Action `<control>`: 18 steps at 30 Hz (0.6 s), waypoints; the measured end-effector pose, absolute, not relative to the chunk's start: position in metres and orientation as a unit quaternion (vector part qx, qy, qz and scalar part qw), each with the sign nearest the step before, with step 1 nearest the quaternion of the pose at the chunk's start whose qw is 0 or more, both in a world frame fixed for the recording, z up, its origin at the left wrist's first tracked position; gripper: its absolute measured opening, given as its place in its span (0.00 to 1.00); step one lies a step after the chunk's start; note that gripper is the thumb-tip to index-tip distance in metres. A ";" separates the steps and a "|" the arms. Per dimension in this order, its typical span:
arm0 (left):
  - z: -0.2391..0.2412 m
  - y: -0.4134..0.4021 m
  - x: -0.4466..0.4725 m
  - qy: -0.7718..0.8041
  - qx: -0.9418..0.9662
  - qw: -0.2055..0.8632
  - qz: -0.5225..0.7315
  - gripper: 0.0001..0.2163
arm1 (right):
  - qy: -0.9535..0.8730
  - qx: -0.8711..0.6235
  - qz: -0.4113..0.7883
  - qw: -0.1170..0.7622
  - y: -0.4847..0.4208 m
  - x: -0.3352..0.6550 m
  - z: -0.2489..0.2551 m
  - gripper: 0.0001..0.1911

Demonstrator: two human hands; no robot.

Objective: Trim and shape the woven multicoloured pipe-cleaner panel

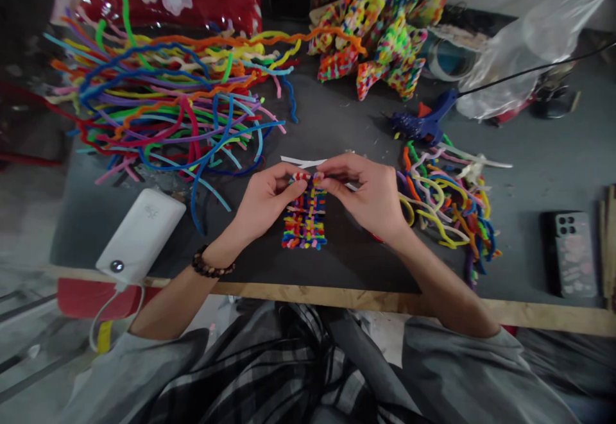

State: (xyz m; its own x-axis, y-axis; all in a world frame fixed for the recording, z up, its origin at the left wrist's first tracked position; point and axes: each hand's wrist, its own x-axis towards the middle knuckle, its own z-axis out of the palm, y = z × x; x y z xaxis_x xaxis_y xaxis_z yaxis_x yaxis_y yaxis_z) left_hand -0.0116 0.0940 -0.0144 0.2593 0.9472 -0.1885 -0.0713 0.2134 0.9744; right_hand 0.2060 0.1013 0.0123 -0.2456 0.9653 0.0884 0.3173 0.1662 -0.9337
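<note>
A small woven panel of multicoloured pipe cleaners (304, 222) hangs between my hands, over the table's front middle. My left hand (272, 196) pinches its upper left corner between thumb and fingers. The upper right corner is pinched by my right hand (364, 188). Just beyond the fingertips lie thin white strips (301, 162), partly covered by my hands. Cut pipe cleaner pieces (445, 199) form a tangled pile to the right of my right hand.
Long pipe cleaners (183, 100) spread over the table's left side. A white power bank (142, 235) with a cable sits at front left. Woven star-like shapes (373, 39) stand at the back. A blue glue gun (423, 121), a clear plastic bag (524, 52) and a phone (572, 254) are on the right.
</note>
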 end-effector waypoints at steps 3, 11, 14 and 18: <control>-0.017 0.092 -0.011 0.468 0.483 0.618 0.407 0.13 | -0.675 -0.499 0.392 0.376 0.101 0.206 0.017 0.08; -0.011 0.090 -0.010 0.494 0.518 0.583 0.384 0.14 | -0.698 -0.505 0.372 0.344 0.099 0.204 0.025 0.07; -0.009 0.089 -0.009 0.496 0.523 0.576 0.386 0.14 | -0.697 -0.506 0.376 0.342 0.097 0.201 0.025 0.08; -0.008 0.088 -0.008 0.508 0.522 0.557 0.399 0.13 | -0.685 -0.498 0.383 0.369 0.095 0.197 0.027 0.08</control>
State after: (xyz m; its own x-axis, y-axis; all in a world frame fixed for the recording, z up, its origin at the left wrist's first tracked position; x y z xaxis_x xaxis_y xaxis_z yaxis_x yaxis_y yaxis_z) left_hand -0.0084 0.0885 -0.0083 0.1648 0.9750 -0.1489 0.0866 0.1360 0.9869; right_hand 0.1971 0.0948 0.0269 -0.2317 0.9647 0.1255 0.3994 0.2120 -0.8919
